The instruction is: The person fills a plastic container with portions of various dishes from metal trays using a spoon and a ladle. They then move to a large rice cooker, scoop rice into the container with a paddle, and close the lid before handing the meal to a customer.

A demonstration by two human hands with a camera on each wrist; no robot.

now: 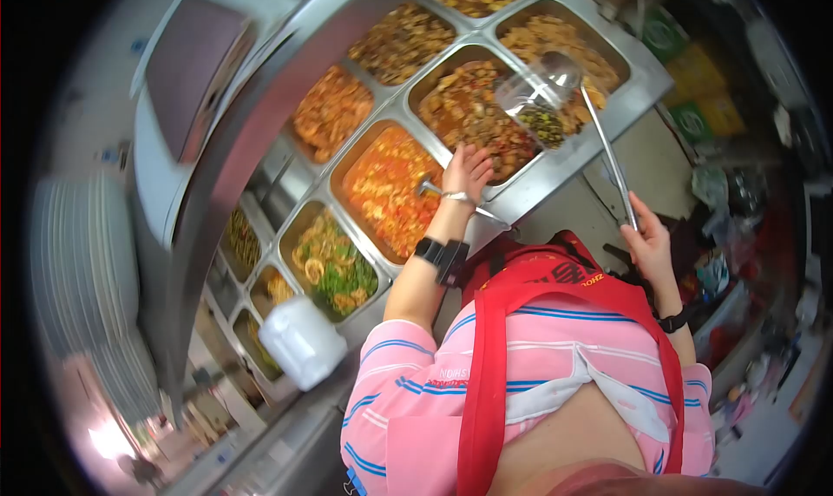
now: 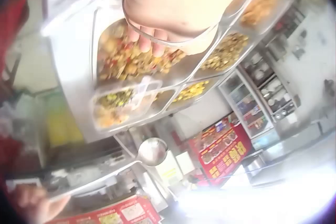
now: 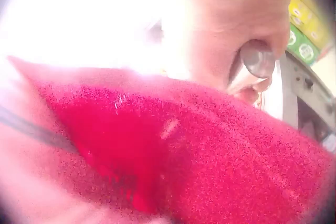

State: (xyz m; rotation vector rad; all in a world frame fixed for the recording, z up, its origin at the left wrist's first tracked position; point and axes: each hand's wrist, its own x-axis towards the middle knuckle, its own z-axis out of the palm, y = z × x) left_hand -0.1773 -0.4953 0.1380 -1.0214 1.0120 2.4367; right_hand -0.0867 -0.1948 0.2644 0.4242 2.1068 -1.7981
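My left hand (image 1: 468, 173) reaches over the near rim of a pan of brown diced stew (image 1: 473, 105), its fingers extended and holding nothing. In the left wrist view, its fingertips overlap that stew. My right hand (image 1: 649, 240) grips the long metal handle of a ladle (image 1: 614, 162), whose round bowl is raised above the counter. The handle's end pokes out of the fist in the right wrist view. A clear plastic takeaway box (image 2: 126, 103) holds chopped greens and some pale brown food. It sits over the corner of the stew pan, beyond my left fingertips.
Another metal serving utensil (image 1: 427, 186) lies in the tomato-and-egg pan (image 1: 386, 201), its handle passing by my left wrist. Several more food pans surround it, including one of greens (image 1: 343, 270). A white plastic jug (image 1: 302, 341) stands near my left elbow; stacked plates (image 1: 87, 262) are beyond the metal rail.
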